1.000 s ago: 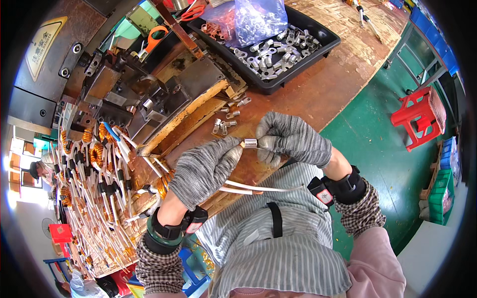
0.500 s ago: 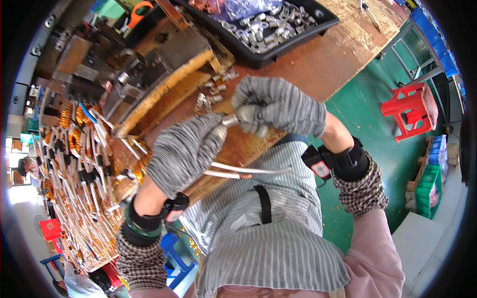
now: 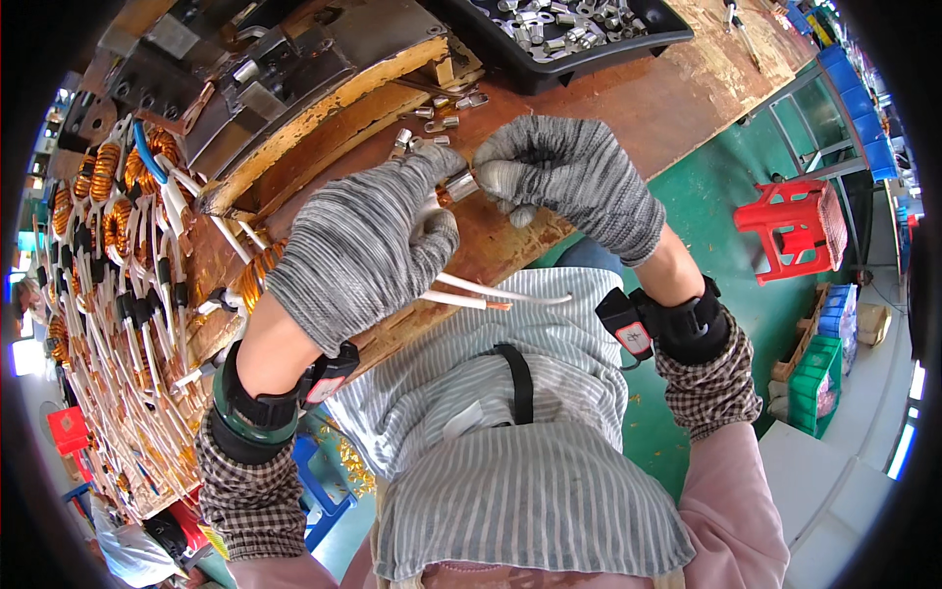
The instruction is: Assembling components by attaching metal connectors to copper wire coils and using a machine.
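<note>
My left hand (image 3: 363,240), in a grey knitted glove, is closed around a white-sheathed wire; its bare copper end (image 3: 444,198) shows between finger and thumb. In my right hand (image 3: 564,182), gloved alike, a silver cable lug (image 3: 460,185) is pinched, its barrel meeting the copper. Whether the copper is inside the barrel, I cannot tell. White wire ends (image 3: 491,293) stick out below my left hand over my lap, one with bare copper at its tip. Several loose lugs (image 3: 437,124) lie on the wooden bench (image 3: 628,123) just beyond my hands.
A black tray (image 3: 564,67) of lugs stands at the far side. To the left is a metal press fixture (image 3: 265,88) with a worn yellow edge. Copper coils with white leads (image 3: 137,294) crowd the bench's left. A red stool (image 3: 790,231) stands on the green floor at right.
The left hand has opened its grip slightly, baring the copper end beside the lug. Both hands stay close together. The view has shifted, so the tray sits higher in the picture.
</note>
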Demonstrator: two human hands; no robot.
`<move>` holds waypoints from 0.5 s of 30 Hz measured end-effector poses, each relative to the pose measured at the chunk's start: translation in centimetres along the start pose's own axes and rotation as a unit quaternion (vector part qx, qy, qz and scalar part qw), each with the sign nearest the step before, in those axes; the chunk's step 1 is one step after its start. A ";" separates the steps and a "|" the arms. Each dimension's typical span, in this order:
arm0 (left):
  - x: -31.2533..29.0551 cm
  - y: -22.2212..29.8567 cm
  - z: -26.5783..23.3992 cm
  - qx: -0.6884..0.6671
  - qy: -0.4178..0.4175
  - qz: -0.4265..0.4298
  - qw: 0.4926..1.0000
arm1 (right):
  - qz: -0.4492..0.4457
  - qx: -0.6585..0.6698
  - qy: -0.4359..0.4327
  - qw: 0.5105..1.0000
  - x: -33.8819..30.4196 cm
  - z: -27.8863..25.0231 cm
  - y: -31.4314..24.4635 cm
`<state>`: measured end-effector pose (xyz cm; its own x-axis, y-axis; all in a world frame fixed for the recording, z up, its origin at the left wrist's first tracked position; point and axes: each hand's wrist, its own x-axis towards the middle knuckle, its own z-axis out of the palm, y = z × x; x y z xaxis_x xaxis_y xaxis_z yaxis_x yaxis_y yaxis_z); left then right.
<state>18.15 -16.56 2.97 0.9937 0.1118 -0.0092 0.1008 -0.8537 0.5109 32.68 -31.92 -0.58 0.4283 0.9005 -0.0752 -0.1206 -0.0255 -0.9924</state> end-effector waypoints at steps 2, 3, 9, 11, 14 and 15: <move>-1.0 0.8 -0.6 0.027 0.011 0.001 1.000 | 0.007 0.001 -0.003 1.000 0.2 0.3 0.5; -1.6 0.7 -1.0 0.141 0.030 0.069 0.987 | 0.025 0.015 0.005 1.000 0.3 0.7 0.8; -9.0 -4.9 -2.5 0.326 0.143 0.150 0.922 | 0.046 0.018 -0.009 0.999 0.7 0.8 0.9; -11.2 -6.5 -2.1 0.176 0.179 -0.010 0.968 | 0.052 0.008 -0.009 0.999 0.7 1.4 1.3; -11.6 -6.7 -1.8 0.113 0.182 -0.059 0.975 | 0.047 -0.010 -0.002 0.999 1.2 1.8 1.7; -11.6 -6.8 -1.5 0.084 0.196 -0.088 0.973 | 0.049 -0.045 0.005 0.998 1.3 1.5 1.7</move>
<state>5.86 -11.28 0.93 0.8687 0.4205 0.2620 0.3063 -0.8715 0.3830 31.64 -30.13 -2.23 0.4276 0.8875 -0.1720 -0.0806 -0.1520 -0.9851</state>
